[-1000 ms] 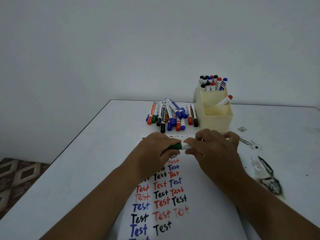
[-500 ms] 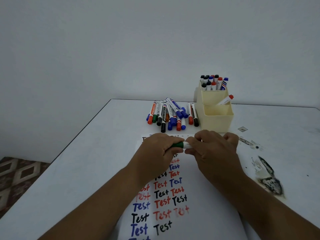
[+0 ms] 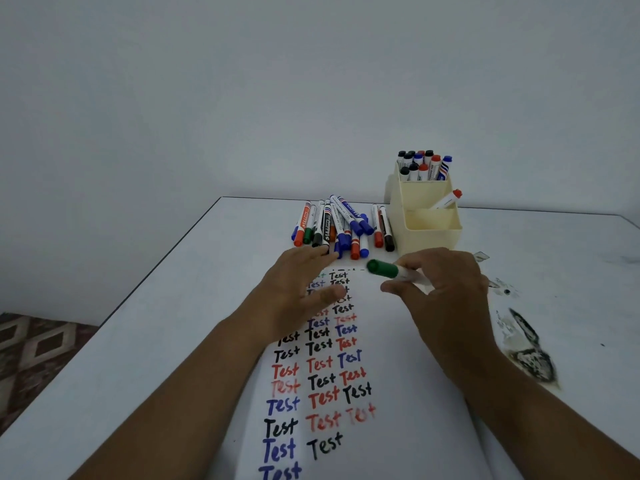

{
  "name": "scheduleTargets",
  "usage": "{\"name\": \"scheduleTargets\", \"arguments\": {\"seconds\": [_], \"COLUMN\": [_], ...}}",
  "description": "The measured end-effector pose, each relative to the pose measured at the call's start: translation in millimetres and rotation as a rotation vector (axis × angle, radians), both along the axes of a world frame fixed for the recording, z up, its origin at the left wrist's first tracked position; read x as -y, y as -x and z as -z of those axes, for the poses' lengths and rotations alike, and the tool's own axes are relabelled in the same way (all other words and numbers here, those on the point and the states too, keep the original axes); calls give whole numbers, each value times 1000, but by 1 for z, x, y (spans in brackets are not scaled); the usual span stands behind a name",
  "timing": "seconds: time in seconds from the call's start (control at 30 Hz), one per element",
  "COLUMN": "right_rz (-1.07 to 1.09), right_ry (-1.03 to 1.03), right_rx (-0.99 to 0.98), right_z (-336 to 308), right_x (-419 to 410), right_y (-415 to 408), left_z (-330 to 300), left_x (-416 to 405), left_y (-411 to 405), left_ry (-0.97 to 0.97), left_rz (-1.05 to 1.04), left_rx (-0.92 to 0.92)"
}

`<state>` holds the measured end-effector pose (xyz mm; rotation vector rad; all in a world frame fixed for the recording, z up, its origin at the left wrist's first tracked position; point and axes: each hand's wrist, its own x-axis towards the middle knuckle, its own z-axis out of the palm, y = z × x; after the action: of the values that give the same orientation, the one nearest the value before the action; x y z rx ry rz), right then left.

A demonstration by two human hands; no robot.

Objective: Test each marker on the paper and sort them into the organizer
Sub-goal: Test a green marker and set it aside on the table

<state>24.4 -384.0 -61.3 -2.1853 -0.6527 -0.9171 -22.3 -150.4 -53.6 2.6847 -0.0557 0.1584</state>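
My right hand point(image 3: 446, 296) grips a capped green marker point(image 3: 384, 269), cap pointing left, above the top of the white paper point(image 3: 398, 393). The paper carries rows of "Test" in black, red and blue. My left hand point(image 3: 298, 289) hovers open over the paper's upper left, fingers reaching toward the pile of loose markers point(image 3: 343, 226) lying behind the paper. A cream organizer point(image 3: 429, 226) stands at the back right; its rear compartment holds several upright markers point(image 3: 422, 166), and one red-capped marker point(image 3: 448, 199) leans in the middle compartment.
The white table point(image 3: 156, 323) has its left edge running diagonally, with patterned floor point(image 3: 38, 344) beyond it. Black smudges and scraps point(image 3: 526, 355) mark the table to the right of the paper. A plain wall rises behind.
Both hands were together on the green marker. Now the left hand has let go and moved left toward the pile, while the right hand holds the capped marker alone.
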Motion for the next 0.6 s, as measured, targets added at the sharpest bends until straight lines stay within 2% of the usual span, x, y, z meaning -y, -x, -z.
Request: {"name": "scheduleTargets", "arguments": {"seconds": [0.13,0.2,0.3,0.4,0.5,0.6], "right_rz": [-127,-187,-389,-584,-639,-574], "right_ry": [-277,-385,-537,-663,-646,-525], "right_rx": [-230,-298,-443,-712,-961,-1057], "right_z": [-19,-28,-41,-51,-51,-41], "right_x": [2,3,4,6,12,19], "right_y": [15,20,26,41,62,82], "left_z": [11,12,12,12,14,15], "left_x": [-3,-4,-4,-4,-5,-5], "left_y": [-12,-12,-8,-9,-11,-9], "left_ry": [-204,-219,-194,-240,-295,-227], "left_rz": [12,35,35,-1,-47,-48], "left_rx": [-125,-117,-86,-77,-78,-73]}}
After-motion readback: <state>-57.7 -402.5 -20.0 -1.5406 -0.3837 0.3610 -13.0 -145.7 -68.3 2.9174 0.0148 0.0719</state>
